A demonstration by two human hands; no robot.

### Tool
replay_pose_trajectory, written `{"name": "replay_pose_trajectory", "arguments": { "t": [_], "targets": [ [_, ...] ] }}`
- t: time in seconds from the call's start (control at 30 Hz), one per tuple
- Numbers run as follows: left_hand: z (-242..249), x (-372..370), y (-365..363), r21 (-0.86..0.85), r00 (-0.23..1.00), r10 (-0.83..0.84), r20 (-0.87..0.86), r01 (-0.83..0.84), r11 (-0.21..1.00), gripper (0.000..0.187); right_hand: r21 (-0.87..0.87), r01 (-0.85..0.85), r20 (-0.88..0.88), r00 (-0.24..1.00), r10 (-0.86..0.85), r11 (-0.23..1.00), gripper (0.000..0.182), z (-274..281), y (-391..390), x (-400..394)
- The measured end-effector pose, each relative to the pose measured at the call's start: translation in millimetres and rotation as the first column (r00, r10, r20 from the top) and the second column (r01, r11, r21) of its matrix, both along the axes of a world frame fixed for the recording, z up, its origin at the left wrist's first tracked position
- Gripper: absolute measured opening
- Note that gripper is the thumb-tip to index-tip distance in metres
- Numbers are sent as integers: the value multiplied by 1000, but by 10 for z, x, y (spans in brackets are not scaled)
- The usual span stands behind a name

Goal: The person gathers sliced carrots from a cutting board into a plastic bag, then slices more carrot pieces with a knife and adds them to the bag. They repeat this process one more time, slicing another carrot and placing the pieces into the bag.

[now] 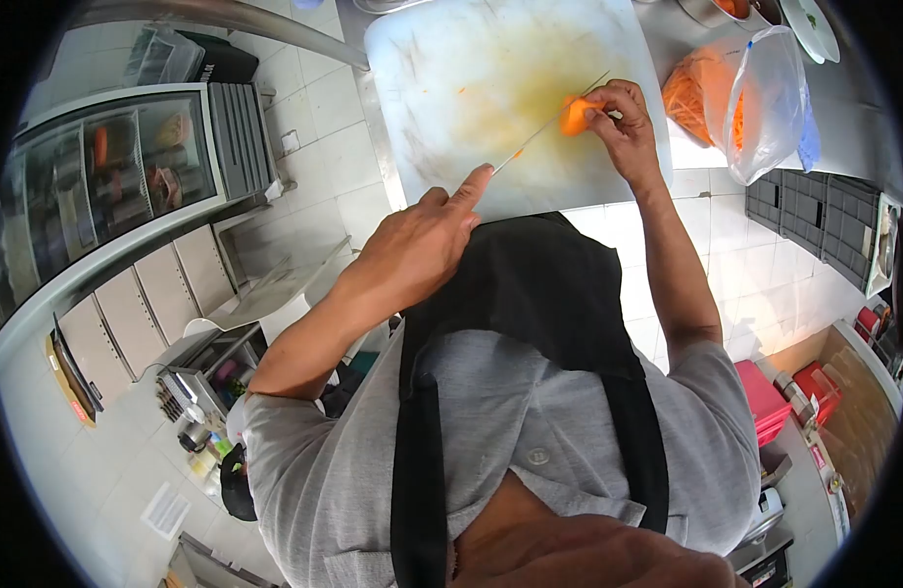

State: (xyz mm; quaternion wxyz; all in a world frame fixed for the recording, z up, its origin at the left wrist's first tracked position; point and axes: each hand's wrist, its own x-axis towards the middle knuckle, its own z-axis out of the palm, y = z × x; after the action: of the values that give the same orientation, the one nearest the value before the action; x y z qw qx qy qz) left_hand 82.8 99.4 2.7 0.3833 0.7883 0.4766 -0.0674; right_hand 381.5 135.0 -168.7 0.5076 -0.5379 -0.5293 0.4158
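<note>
My left hand (pixel 422 230) grips a knife (pixel 530 142), its index finger stretched along the top of it. The handle is hidden in the fist. Seen nearly edge-on, the thin blade runs up and right past a piece of peeled carrot (pixel 574 117). The fingertips of my right hand (pixel 623 122) pinch this carrot piece, and the blade lies right at its side. Under both hands is a white cutting board (pixel 422 118), stained yellow around the carrot, with small orange scraps on it.
Right of the board, a clear plastic bag (pixel 755 108) of shredded carrot (pixel 701 88) lies on the steel counter. Behind it stand a metal pot (pixel 706 12) and a white lid (pixel 811 27). A grey crate (pixel 814 220) is lower right; a glass-front fridge (pixel 108 167) stands left.
</note>
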Motion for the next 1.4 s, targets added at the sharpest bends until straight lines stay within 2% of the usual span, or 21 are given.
{"name": "replay_pose_trajectory", "arguments": {
  "t": [0.13,0.23,0.27,0.3,0.37,0.43,0.5,0.53,0.57,0.6,0.73,0.83,0.93,1.0,1.1,1.13,1.2,1.23,1.27,1.3,1.4],
  "targets": [
    [-221,160,126,-36,999,22,-30,-23,999,53,-3,5,-7,1000,-5,1000,22,1,-6,-12],
    [-787,319,268,-10,999,25,46,-25,1000,53,12,-4,-14,1000,4,1000,21,-13,11,-9],
    [-1063,364,311,69,981,13,193,-27,997,53,-10,3,-22,1000,-3,1000,21,-32,-4,-1],
    [-1083,414,373,149,942,-18,335,-35,988,53,-30,15,-27,999,-16,999,22,-25,-3,1],
    [-1073,403,383,136,943,-6,333,-42,990,53,-22,18,-36,999,-19,1000,22,-19,-15,-4],
    [-775,355,369,115,947,7,320,-46,992,54,-21,22,-55,998,-23,1000,22,-21,-3,-5],
    [-255,228,236,-21,989,49,142,-47,999,54,23,4,-72,997,-3,1000,23,-15,-15,-12],
    [-56,179,183,-26,989,49,138,-46,999,54,18,6,-76,997,-4,1000,23,-11,-17,-12],
    [123,137,135,-65,999,37,40,-34,997,54,21,-4,-56,998,5,1000,23,-4,-12,-6],
    [227,107,102,-104,998,22,-59,-28,994,54,23,-15,-35,999,16,1000,24,5,-2,-1],
    [279,60,78,-137,998,10,-68,-19,990,54,3,-11,-65,998,12,1000,23,23,-2,-29],
    [-12,162,111,-126,999,2,-41,-7,992,55,2,-7,-85,996,7,1000,23,-23,-7,-16],
    [-619,387,268,-75,999,26,22,-24,997,56,52,10,6,1000,-11,999,22,-10,8,-9],
    [-1032,495,361,93,974,-13,225,-9,996,55,7,0,-101,995,1,1000,21,1,15,-36],
    [-1094,550,524,90,948,-36,315,8,996,54,-15,29,-55,998,-30,999,20,25,-34,-32],
    [-921,543,504,90,948,-37,315,9,996,54,-14,30,-55,998,-31,999,20,21,-39,-32],
    [-445,437,404,-53,986,13,165,-4,999,55,3,28,-72,997,-27,1000,19,-2,-34,-35],
    [-228,378,348,-59,987,6,161,4,998,55,-3,35,-76,996,-35,999,19,-1,-42,-36],
    [-18,311,289,-93,997,14,80,-7,996,55,-7,31,-73,997,-32,999,19,14,-38,-34],
    [102,257,241,-124,1000,23,0,-23,992,55,-10,24,-68,997,-25,1000,19,15,-31,-32],
    [196,150,168,-118,999,-6,-47,0,993,55,37,18,-64,998,-16,999,20,-74,-12,-12]
  ]
}}
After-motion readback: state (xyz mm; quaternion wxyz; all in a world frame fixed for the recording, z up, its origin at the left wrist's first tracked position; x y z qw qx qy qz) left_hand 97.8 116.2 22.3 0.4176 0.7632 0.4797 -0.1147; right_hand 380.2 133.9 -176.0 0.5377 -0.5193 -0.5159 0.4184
